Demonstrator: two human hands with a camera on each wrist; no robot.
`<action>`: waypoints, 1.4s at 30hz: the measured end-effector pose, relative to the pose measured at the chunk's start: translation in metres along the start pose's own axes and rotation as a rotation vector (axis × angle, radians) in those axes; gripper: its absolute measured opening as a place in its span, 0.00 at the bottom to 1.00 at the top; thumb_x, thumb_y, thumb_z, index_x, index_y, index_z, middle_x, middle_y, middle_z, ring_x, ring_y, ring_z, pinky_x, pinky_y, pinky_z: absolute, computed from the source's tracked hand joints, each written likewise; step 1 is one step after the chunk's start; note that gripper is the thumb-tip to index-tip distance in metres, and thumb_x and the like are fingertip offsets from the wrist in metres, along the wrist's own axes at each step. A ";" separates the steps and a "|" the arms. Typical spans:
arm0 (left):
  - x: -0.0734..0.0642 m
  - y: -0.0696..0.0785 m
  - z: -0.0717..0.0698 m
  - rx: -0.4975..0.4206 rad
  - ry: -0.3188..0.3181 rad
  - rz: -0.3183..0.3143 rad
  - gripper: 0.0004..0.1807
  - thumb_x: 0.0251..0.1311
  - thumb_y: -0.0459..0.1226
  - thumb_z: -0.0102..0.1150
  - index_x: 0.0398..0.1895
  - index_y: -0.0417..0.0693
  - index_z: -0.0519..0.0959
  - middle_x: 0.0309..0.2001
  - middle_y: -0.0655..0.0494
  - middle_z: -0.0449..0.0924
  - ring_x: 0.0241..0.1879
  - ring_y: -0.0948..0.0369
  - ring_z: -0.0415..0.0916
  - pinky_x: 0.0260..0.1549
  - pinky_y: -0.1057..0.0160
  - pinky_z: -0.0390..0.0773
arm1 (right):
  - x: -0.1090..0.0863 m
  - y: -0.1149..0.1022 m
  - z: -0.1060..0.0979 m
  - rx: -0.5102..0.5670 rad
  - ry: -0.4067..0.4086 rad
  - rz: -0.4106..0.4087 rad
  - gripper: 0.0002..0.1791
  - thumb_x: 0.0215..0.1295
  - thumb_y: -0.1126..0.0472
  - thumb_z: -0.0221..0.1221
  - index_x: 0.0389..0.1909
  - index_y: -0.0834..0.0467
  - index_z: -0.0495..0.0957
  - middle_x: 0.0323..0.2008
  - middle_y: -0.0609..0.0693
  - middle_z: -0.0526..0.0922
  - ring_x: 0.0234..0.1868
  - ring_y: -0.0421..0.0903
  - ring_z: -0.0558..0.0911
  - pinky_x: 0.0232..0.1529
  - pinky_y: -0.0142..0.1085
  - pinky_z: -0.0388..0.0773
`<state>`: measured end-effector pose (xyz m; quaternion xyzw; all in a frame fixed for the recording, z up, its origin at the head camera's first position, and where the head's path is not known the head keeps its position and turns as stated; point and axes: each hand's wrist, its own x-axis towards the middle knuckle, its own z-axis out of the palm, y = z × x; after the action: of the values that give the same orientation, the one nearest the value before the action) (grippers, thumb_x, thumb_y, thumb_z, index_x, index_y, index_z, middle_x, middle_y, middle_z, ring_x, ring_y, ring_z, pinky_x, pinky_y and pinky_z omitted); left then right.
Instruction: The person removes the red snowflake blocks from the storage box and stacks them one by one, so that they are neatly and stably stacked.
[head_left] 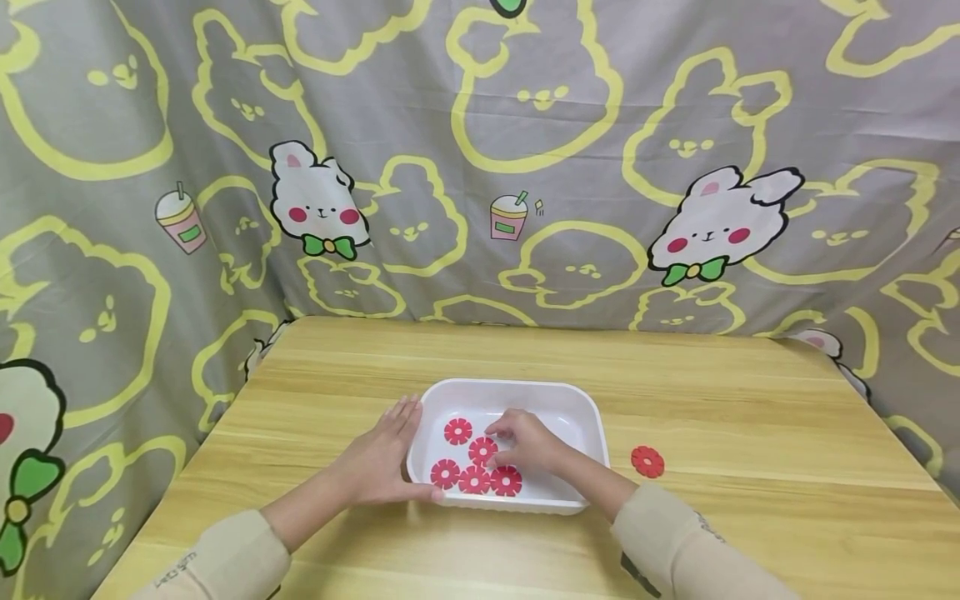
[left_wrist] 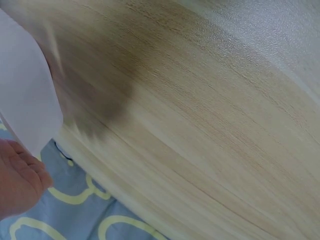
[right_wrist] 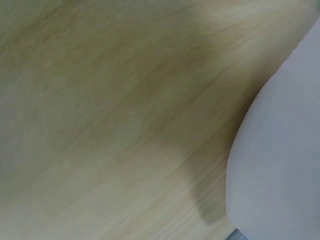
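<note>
A white rectangular basin [head_left: 581, 404] sits on the wooden table, with several red notched plastic discs [head_left: 458, 431] lying inside, mostly in its left part. My left hand [head_left: 386, 458] rests against the basin's left side, fingers straight along the wall and thumb at the front left corner. My right hand [head_left: 528, 442] reaches into the basin from the right. Its thumb and index finger are spread apart at a red disc [head_left: 482, 451] near the middle. In the left wrist view, part of the left hand [left_wrist: 20, 180] shows beside the basin's wall [left_wrist: 27, 90].
Another red disc [head_left: 647, 461] lies on the wooden table [head_left: 750, 417], to the right of the basin. A grey curtain [head_left: 480, 275] with yellow outlines and cartoon animals hangs behind the table and at both sides. The right wrist view shows mainly tabletop and a white curved surface [right_wrist: 280, 145].
</note>
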<state>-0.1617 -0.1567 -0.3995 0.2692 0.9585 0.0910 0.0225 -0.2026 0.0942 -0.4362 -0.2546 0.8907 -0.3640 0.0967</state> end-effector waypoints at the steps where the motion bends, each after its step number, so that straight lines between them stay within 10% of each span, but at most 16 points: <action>1: 0.000 0.000 0.000 0.000 -0.002 -0.001 0.64 0.40 0.71 0.55 0.68 0.29 0.52 0.70 0.34 0.49 0.71 0.43 0.48 0.67 0.51 0.58 | 0.000 0.000 0.000 0.001 -0.004 0.004 0.21 0.45 0.62 0.71 0.42 0.65 0.81 0.31 0.51 0.77 0.32 0.42 0.70 0.32 0.27 0.69; 30: -0.001 -0.001 0.001 -0.022 0.002 -0.010 0.66 0.39 0.72 0.55 0.69 0.31 0.50 0.71 0.35 0.48 0.71 0.43 0.47 0.68 0.51 0.57 | 0.000 0.002 0.004 -0.072 0.013 -0.013 0.12 0.51 0.66 0.66 0.39 0.63 0.82 0.30 0.49 0.76 0.35 0.41 0.71 0.37 0.32 0.73; 42: -0.001 0.000 0.002 -0.032 0.000 -0.010 0.65 0.40 0.71 0.55 0.69 0.31 0.51 0.71 0.37 0.47 0.71 0.44 0.47 0.68 0.51 0.56 | -0.003 0.001 -0.006 -0.053 0.182 -0.066 0.11 0.50 0.70 0.64 0.37 0.63 0.82 0.32 0.52 0.80 0.38 0.47 0.78 0.42 0.40 0.79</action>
<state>-0.1609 -0.1569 -0.4015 0.2640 0.9583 0.1064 0.0273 -0.2025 0.1002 -0.4332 -0.2519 0.8964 -0.3647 -0.0035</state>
